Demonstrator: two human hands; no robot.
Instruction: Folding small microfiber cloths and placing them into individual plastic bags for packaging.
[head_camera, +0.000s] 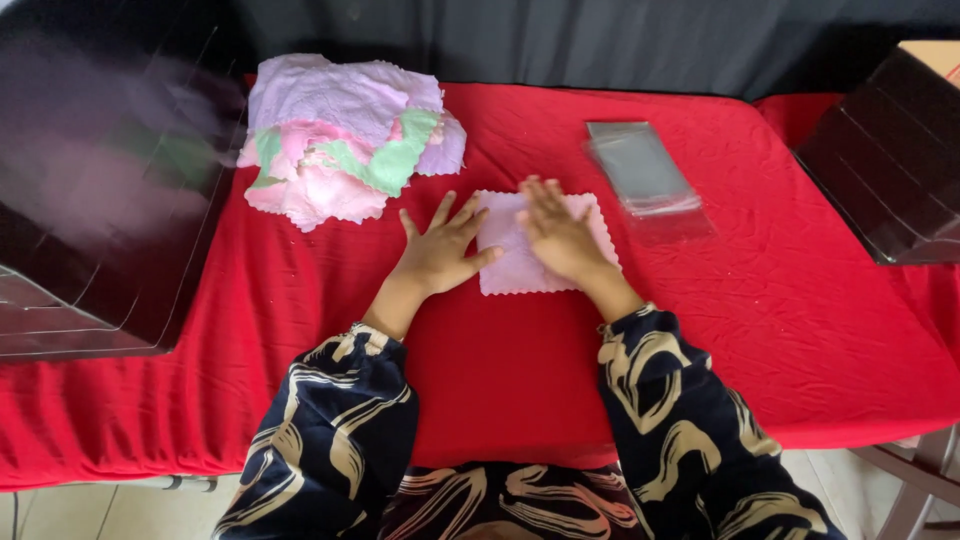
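Head view: one pale pink cloth (540, 250) lies flat mid-table, not yet folded. The left hand (438, 252) rests open at its left edge; the right hand (558, 232) presses flat on it, no grip closed. A pile of cloths (345, 135) waits far left. The clear bag (645, 170) far right looks empty; dark boxes (95, 190) flank the table (760, 320), contents unclear.

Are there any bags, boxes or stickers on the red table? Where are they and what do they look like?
Clear plastic bags: flat, see-through, rectangular stack, right of the right hand.
Dark shiny box: far right edge, angled, see-through.
Dark shiny box: far left, bigger, reflective.
No stickers, signs or screens show.
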